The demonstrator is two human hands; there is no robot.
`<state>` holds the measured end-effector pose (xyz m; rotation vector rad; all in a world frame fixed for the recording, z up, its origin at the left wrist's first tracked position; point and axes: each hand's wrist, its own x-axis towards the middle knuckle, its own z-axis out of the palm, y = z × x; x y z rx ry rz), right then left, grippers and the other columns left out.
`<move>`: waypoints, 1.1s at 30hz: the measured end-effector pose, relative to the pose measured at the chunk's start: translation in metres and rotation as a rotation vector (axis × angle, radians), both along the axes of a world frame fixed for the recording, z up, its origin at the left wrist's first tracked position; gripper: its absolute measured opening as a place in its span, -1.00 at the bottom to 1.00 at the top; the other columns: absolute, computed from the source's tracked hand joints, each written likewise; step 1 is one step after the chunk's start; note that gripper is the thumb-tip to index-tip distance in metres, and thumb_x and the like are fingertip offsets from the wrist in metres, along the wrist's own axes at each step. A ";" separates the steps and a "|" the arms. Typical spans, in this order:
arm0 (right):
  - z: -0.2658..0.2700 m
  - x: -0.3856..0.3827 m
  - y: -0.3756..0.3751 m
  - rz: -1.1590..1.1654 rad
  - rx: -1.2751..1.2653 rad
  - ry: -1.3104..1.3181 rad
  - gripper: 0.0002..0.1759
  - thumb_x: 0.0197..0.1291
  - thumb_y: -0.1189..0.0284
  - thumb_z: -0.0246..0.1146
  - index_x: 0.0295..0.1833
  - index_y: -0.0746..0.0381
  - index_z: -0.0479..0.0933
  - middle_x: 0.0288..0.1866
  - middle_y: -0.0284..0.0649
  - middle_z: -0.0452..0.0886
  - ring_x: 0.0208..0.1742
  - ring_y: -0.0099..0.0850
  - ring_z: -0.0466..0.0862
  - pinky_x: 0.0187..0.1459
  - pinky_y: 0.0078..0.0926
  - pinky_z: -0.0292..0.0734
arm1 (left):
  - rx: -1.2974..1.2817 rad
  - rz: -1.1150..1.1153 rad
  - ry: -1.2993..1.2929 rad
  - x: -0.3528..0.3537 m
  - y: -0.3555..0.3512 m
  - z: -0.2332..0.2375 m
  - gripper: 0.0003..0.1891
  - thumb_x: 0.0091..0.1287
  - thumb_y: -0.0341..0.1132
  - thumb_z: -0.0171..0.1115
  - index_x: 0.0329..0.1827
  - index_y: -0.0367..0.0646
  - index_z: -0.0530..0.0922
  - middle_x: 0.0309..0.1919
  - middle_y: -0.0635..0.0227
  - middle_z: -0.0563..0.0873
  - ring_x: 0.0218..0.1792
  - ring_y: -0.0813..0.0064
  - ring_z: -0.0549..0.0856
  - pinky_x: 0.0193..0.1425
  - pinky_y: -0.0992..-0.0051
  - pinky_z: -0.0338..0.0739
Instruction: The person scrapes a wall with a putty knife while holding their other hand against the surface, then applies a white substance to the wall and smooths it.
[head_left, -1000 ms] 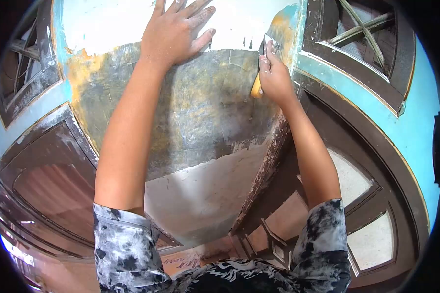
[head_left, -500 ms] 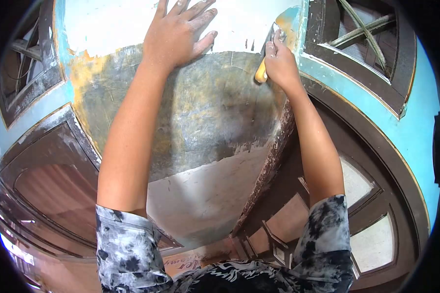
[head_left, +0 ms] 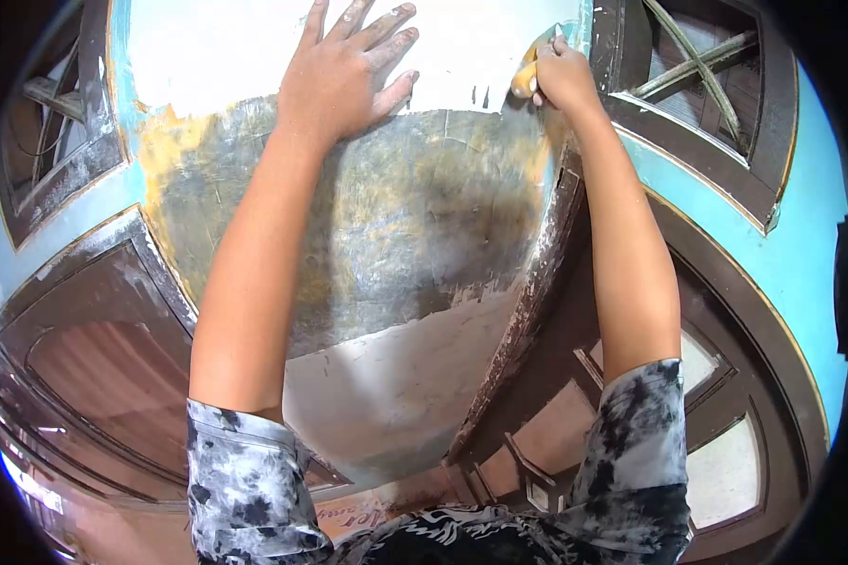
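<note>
My left hand (head_left: pixel 341 83) lies with fingers spread on the wall, over the white-coated area (head_left: pixel 207 52) and its lower edge. White residue marks its fingertips. In my right hand (head_left: pixel 565 75) is a scraper (head_left: pixel 524 83) with a yellow handle, held near the right border of the white area, beside the turquoise trim. Most of its blade is hidden behind my fingers. Below both hands the wall shows a patchy grey and yellow-brown surface (head_left: pixel 396 217).
Brown window frames with crossed wooden bars (head_left: pixel 702 66) flank the wall on both sides. A dark brown panelled door (head_left: pixel 113 367) stands at lower left, and brown joinery with pale panels (head_left: pixel 721 471) at lower right. A chipped wooden edge (head_left: pixel 518 330) runs along the wall's right side.
My right hand has moved up and to the right with the scraper, whose handle now points more sideways. My left hand stays spread in nearly the same spot.
</note>
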<state>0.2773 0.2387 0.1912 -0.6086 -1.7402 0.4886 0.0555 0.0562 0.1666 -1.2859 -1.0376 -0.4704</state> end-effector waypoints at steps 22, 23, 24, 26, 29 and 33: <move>0.050 0.000 0.010 0.193 -0.389 0.253 -0.82 0.38 0.49 -0.01 -0.15 0.32 0.49 -0.47 -0.23 0.58 -0.66 -0.58 0.48 -0.69 -0.57 0.32 | 0.083 0.064 -0.021 -0.013 0.012 -0.010 -0.57 0.46 0.04 0.26 0.35 0.25 0.69 0.52 0.72 0.54 0.62 0.39 0.36 0.70 -0.07 0.14; 0.040 -0.001 0.012 0.191 -0.362 0.217 -0.82 0.40 0.48 -0.01 -0.15 0.33 0.48 -0.45 -0.22 0.60 -0.65 -0.56 0.50 -0.68 -0.56 0.35 | 0.086 0.064 -0.024 -0.012 0.011 -0.011 -0.57 0.46 0.04 0.26 0.35 0.25 0.69 0.52 0.72 0.54 0.62 0.39 0.36 0.70 -0.07 0.14; 0.023 -0.002 0.015 0.195 -0.255 0.190 -0.66 0.45 0.43 -0.01 0.11 0.45 0.50 -0.41 -0.14 0.65 -0.65 -0.48 0.57 -0.63 -0.46 0.45 | 0.083 0.059 -0.035 -0.011 0.011 -0.013 -0.57 0.46 0.04 0.25 0.35 0.25 0.69 0.52 0.71 0.55 0.62 0.38 0.36 0.70 -0.08 0.14; -0.006 -0.004 -0.004 0.055 -0.121 0.115 -0.56 0.47 0.42 -0.03 0.30 0.49 0.40 -0.39 -0.11 0.66 -0.66 -0.46 0.59 -0.60 -0.43 0.48 | 0.080 0.058 -0.047 -0.010 0.011 -0.014 -0.56 0.46 0.04 0.25 0.35 0.25 0.68 0.52 0.71 0.55 0.62 0.38 0.36 0.70 -0.08 0.14; -0.039 -0.001 0.002 -0.047 -0.066 -0.021 -0.27 0.53 0.38 -0.03 0.68 0.51 0.00 -0.31 0.03 0.71 -0.53 -0.24 0.70 -0.34 -0.26 0.65 | 0.092 0.084 -0.023 -0.011 0.014 -0.014 -0.57 0.46 0.03 0.25 0.36 0.25 0.67 0.51 0.74 0.55 0.63 0.39 0.36 0.69 -0.08 0.15; -0.085 -0.009 -0.022 0.010 0.262 0.003 -0.27 0.61 0.30 0.01 0.71 0.41 0.00 0.41 0.39 0.49 0.42 0.18 0.56 0.40 -0.06 0.44 | 0.018 0.014 -0.037 0.004 -0.003 -0.011 -0.55 0.41 -0.03 0.25 0.24 -0.07 0.70 0.47 0.33 0.60 0.60 0.08 0.37 0.65 -0.25 0.10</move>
